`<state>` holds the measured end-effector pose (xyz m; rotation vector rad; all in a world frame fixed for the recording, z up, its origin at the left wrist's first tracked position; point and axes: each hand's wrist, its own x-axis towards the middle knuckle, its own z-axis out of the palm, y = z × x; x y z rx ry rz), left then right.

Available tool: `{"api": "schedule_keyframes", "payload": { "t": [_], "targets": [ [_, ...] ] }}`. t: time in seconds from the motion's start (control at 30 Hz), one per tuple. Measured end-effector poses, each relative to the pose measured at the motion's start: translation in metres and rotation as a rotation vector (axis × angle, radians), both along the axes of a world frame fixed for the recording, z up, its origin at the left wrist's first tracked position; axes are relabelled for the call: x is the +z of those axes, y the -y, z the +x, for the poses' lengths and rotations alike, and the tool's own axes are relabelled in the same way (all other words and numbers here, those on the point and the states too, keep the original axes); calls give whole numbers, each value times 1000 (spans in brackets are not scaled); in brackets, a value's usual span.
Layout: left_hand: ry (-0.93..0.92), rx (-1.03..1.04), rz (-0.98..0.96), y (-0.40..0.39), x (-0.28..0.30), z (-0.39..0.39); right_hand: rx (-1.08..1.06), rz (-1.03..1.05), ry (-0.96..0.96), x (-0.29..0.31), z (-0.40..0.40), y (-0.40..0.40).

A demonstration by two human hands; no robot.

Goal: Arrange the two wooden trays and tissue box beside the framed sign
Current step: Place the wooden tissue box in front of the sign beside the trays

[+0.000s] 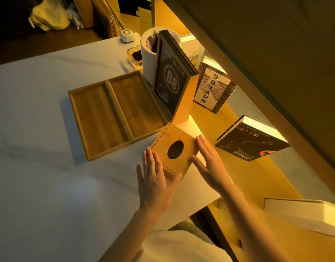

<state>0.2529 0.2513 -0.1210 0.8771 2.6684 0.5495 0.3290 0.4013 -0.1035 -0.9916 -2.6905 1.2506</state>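
Two shallow wooden trays lie side by side on the white table, the left tray point(97, 121) touching the right tray point(137, 106). The right tray sits against the upright framed sign point(171, 82) marked "B8". The square wooden tissue box point(162, 148), with an oval hole in its top, rests just in front of the sign. My left hand point(154, 178) lies flat against the box's near left side, fingers spread. My right hand point(209, 163) presses flat along its right side. Neither hand wraps around the box.
A white cylindrical bin point(148, 59) and a glass ashtray point(135, 56) stand behind the sign, with a white call button point(127, 35) farther back. Books point(213, 89) point(251, 140) lean on the lit wooden shelf to the right. The table's edge point(206, 203) runs near my right forearm.
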Motion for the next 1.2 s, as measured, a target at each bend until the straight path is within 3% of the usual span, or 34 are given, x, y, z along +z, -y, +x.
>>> {"api": "schedule_keyframes", "payload": {
  "t": [0.33, 0.7, 0.9, 1.0, 1.1, 1.2],
  "targets": [
    [34, -217, -55, 8, 1, -35, -231, 100, -20, -14, 1, 38],
    [63, -455, -102, 15, 7, -70, -387, 179, 94, -19, -7, 70],
    [62, -453, -96, 14, 8, -70, -359, 218, 119, -20, -5, 69],
    [-45, -407, -41, 17, 9, -66, -335, 212, 123, -16, -5, 65],
    [-115, -374, -10, 22, 9, -56, -211, 356, 45, -12, -2, 70],
    [-58, -359, -33, 24, 4, -50, -78, 436, 106, -17, 1, 81]
  ]
}}
